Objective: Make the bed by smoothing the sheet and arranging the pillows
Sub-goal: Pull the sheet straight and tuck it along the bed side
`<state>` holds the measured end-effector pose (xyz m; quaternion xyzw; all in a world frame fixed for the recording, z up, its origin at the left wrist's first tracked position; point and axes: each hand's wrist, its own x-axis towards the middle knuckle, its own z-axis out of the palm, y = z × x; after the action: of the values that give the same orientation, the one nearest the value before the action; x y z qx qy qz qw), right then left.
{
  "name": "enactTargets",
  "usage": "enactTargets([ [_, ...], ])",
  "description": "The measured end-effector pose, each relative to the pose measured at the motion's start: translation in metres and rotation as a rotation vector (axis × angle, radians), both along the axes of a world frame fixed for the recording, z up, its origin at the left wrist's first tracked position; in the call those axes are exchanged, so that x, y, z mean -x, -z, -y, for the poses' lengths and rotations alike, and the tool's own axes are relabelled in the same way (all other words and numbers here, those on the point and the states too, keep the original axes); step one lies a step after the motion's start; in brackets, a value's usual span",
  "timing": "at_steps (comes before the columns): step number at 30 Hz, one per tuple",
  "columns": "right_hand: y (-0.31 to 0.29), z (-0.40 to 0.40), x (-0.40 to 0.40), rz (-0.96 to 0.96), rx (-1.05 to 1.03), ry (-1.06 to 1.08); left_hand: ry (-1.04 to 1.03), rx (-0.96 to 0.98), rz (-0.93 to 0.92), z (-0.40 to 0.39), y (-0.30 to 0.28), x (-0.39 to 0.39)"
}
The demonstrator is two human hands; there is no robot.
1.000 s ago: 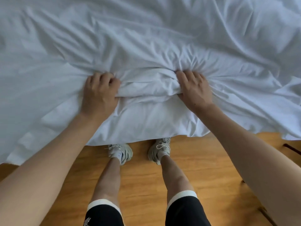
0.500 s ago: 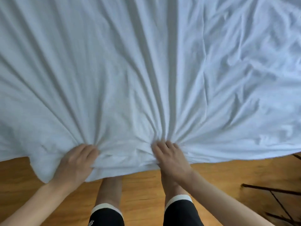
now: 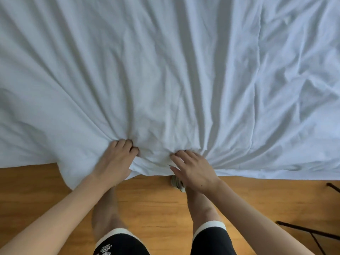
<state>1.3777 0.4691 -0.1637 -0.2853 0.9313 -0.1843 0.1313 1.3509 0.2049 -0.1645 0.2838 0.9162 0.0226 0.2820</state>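
Wood floor (image 3: pixel 156 205) below, white sheet (image 3: pixel 165 70) filling the upper frame, near edge hanging over the floor. Left hand (image 3: pixel 115 162) clenched on a bunch of sheet at that edge; right hand (image 3: pixel 195 170) just beside it, fingertips pinching the sheet, folds fanning away from both.

matt creased cloth sheet (image 3: pixel 165 70); glossy wood floor (image 3: pixel 156 205)
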Motion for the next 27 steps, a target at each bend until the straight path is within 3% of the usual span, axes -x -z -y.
enactTargets([
  [6,-0.003,0.096,0.006,-0.089,0.112,0.121,0.094,-0.200,-0.039,0.036,-0.004,-0.008],
  [13,-0.005,0.258,0.040,-0.055,0.101,0.241,0.052,-0.272,-0.340,0.211,0.000,-0.012],
  [16,-0.002,0.320,0.058,-0.026,0.056,0.258,-0.228,-0.092,-0.383,0.306,-0.002,0.006],
  [19,-0.005,0.372,0.061,-0.048,-0.050,0.351,-0.530,0.073,-0.254,0.390,-0.009,0.020],
  [23,-0.016,0.415,0.047,-0.095,-0.156,0.376,-0.341,0.029,-0.201,0.436,-0.018,0.018],
  [27,-0.001,0.445,0.026,-0.142,-0.165,0.135,-0.275,-0.023,-0.254,0.457,-0.016,0.009],
])
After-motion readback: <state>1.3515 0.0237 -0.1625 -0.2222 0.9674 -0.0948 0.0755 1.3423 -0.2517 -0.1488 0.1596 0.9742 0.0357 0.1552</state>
